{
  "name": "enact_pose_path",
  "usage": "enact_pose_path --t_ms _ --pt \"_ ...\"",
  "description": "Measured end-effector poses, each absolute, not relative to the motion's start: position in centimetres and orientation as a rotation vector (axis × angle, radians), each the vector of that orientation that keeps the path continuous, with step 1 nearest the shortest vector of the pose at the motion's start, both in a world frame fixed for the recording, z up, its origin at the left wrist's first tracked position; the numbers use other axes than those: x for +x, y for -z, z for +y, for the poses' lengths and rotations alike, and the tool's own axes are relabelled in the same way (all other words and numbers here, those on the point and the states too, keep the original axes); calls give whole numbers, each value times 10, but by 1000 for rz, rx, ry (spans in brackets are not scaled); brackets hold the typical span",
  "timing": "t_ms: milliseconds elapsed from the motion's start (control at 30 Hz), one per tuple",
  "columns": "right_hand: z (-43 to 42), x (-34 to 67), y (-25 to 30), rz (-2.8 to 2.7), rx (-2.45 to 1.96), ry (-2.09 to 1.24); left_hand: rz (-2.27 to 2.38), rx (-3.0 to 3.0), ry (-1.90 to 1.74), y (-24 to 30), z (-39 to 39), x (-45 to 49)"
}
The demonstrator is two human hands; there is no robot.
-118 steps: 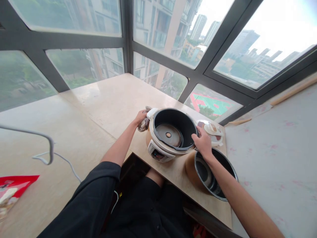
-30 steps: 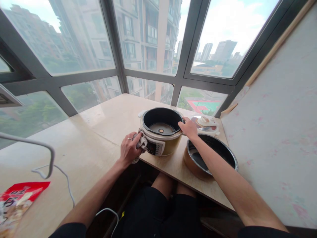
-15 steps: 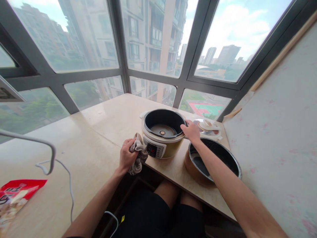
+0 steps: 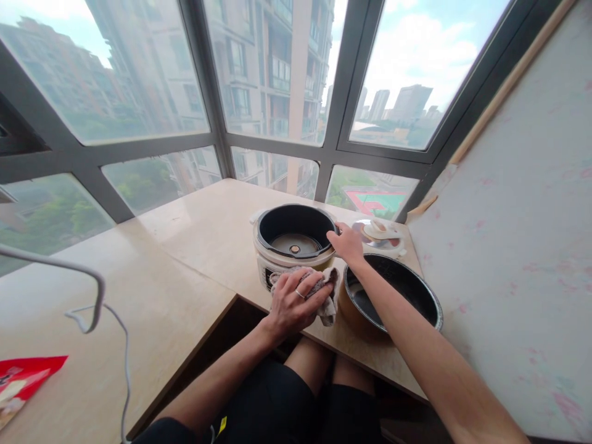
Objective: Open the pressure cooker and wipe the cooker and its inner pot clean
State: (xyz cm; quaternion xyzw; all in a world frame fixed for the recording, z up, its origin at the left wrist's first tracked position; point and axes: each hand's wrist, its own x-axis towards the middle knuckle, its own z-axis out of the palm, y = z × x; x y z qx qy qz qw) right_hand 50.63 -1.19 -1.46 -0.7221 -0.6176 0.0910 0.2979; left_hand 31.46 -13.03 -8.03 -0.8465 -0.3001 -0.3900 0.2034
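A rice cooker body (image 4: pixel 266 266) with a black empty well stands open on the wooden counter (image 4: pixel 198 228). My left hand (image 4: pixel 292 302) presses a grey rag (image 4: pixel 326 295) against the cooker's front, fingers spread over the cloth. My right hand (image 4: pixel 346 243) grips the cooker's right rim. The cooker's inner pot (image 4: pixel 402 290) sits just right of it, under my right forearm. The white lid (image 4: pixel 382 234) lies behind the pot, by the window.
A white cable (image 4: pixel 108 320) and a grey hook (image 4: pixel 90 287) hang over the counter at left. A red snack bag (image 4: pixel 21 382) lies at the far left edge. Windows close off the back; a pale wall stands at right. My knees are below the counter's notch.
My left hand has carried the rag from the cooker's left side round to its front, over the control panel. My right hand stays on the rim.
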Motion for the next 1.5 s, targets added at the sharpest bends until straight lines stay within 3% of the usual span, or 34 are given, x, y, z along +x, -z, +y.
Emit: enact_pose_path --t_ms 233,567,1033,1300,1500 --pt "-13 509 14 -1694 -1884 -243 -493 -2567 697 87 -113 354" --pt "-17 510 13 -1724 -1888 -245 -674 -2496 692 127 -118 338" --pt "-28 528 20 -1837 -1779 -265 -835 -2469 1093 146 -120 281" --pt "-24 529 22 -1778 -1688 -385 -935 -2204 1610 142 -115 271" --pt "-23 528 24 -1759 -1676 -368 -1427 -1702 1979 116 -79 248"
